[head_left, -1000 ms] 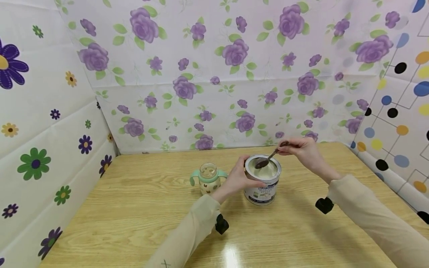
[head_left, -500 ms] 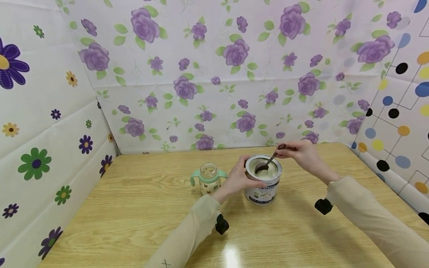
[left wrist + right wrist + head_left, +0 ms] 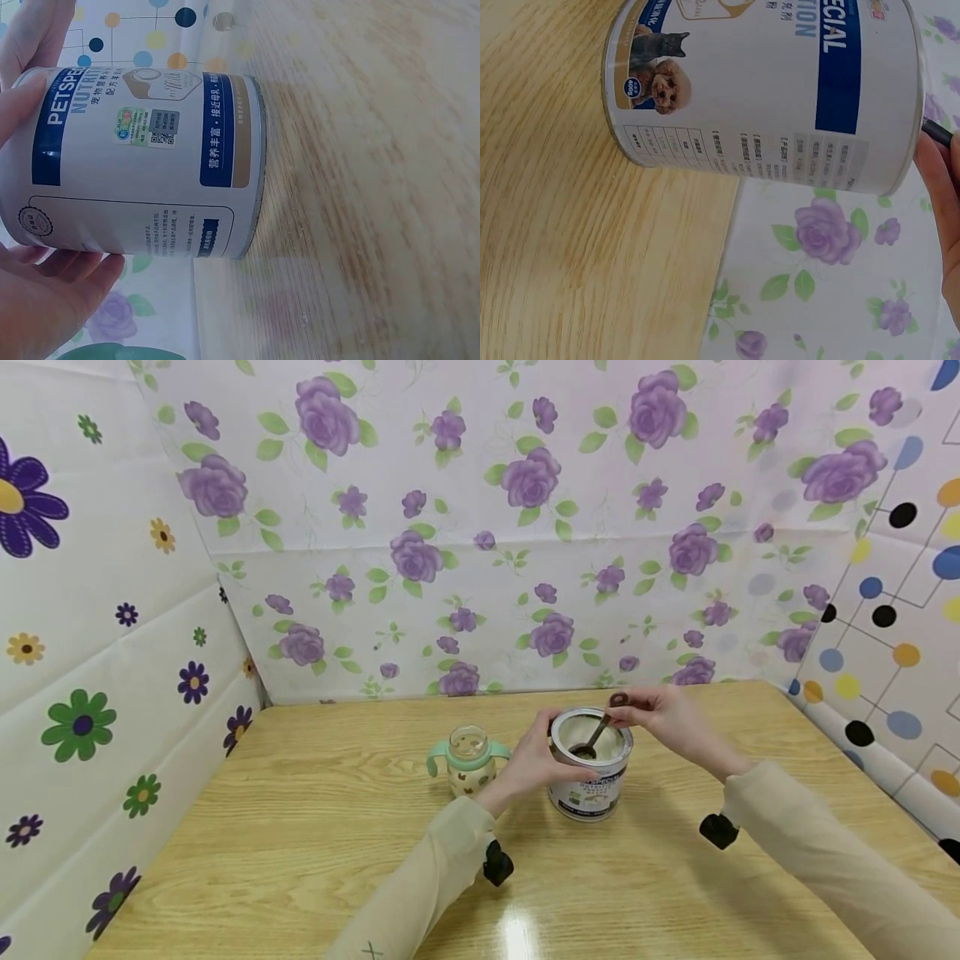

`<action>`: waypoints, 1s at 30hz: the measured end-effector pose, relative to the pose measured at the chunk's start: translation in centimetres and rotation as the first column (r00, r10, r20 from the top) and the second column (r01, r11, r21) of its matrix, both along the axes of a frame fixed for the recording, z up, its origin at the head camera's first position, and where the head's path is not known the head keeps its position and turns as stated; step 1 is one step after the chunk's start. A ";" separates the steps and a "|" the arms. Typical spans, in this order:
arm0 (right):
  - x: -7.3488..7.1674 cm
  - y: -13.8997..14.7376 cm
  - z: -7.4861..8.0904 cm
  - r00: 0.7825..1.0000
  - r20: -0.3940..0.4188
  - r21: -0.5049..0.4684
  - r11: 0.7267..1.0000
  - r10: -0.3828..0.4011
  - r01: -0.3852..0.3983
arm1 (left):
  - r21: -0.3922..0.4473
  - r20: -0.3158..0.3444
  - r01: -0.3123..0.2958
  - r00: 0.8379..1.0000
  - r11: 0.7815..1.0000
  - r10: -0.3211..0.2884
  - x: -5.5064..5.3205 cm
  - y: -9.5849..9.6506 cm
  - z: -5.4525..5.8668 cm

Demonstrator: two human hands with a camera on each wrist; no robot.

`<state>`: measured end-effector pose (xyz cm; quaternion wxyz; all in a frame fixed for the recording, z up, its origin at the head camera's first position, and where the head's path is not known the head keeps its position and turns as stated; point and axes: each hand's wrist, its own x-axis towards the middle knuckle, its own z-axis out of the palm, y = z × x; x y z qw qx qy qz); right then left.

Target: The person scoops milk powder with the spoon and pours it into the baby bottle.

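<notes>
An open white and blue tin of pet milk powder (image 3: 587, 797) stands upright on the table, and pale powder (image 3: 613, 745) shows inside its rim. My left hand (image 3: 531, 763) grips the tin from the left, fingers round the far side and thumb across the front. With the fingertips of my right hand (image 3: 670, 724) I pinch the handle of a dark brown spoon (image 3: 603, 727). Its bowl is down inside the tin, partly sunk in or resting on the powder. In the right wrist view only a bit of the spoon handle (image 3: 936, 133) shows beside the tin's rim.
A small baby bottle (image 3: 468, 766) with mint green handles and an open top stands left of the tin, partly behind my left wrist. The wooden table (image 3: 337, 827) meets a flowered cloth backdrop (image 3: 360, 635) behind.
My right hand has moved slightly down and left. The spoon has become steeper, and its bowl has gone lower into the tin, towards the near side. The left hand keeps its grip.
</notes>
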<state>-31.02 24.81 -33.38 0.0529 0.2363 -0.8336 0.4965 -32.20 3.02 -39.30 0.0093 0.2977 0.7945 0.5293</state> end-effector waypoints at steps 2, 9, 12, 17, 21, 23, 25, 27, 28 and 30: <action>0.5 -0.4 0.4 1.000 0.004 0.005 1.000 0.030 -0.030 | -0.003 -0.001 0.001 1.000 1.000 -0.001 0.0 0.0 0.0; 1.0 -0.9 0.8 0.992 -0.088 0.069 0.994 0.087 -0.081 | -0.014 0.001 -0.004 1.000 1.000 0.004 -0.1 0.0 -0.1; 0.4 -0.6 0.3 0.992 -0.081 0.106 0.991 0.094 -0.085 | -0.020 -0.002 -0.006 1.000 1.000 0.006 -0.1 0.0 -0.1; -0.1 -0.4 0.1 0.986 -0.016 0.052 0.985 0.164 -0.163 | -0.014 0.000 -0.002 1.000 1.000 0.002 -0.2 0.0 -0.2; -0.1 -0.6 0.3 0.982 0.033 0.037 0.982 0.186 -0.188 | -0.006 0.012 -0.006 1.000 1.000 0.006 -0.1 0.0 -0.2; -0.1 -0.6 0.5 0.981 0.060 0.042 0.982 0.183 -0.185 | -0.006 0.014 -0.008 1.000 1.000 0.008 -0.1 -0.1 -0.2; -0.1 -0.7 0.6 0.981 0.088 0.046 0.983 0.174 -0.178 | -0.009 0.011 -0.010 1.000 1.000 0.010 -0.1 0.0 -0.2; -0.2 -0.7 0.6 0.979 0.114 0.041 0.984 0.169 -0.175 | -0.009 0.009 -0.009 1.000 1.000 0.009 -0.1 0.0 -0.2; -0.2 -0.6 0.6 0.977 0.127 0.033 0.984 0.169 -0.175 | -0.009 0.008 -0.008 1.000 1.000 0.008 0.0 0.0 -0.1; -0.2 -0.5 0.6 0.973 0.156 0.014 0.985 0.169 -0.173 | -0.009 0.005 -0.005 1.000 1.000 0.005 0.0 0.0 -0.1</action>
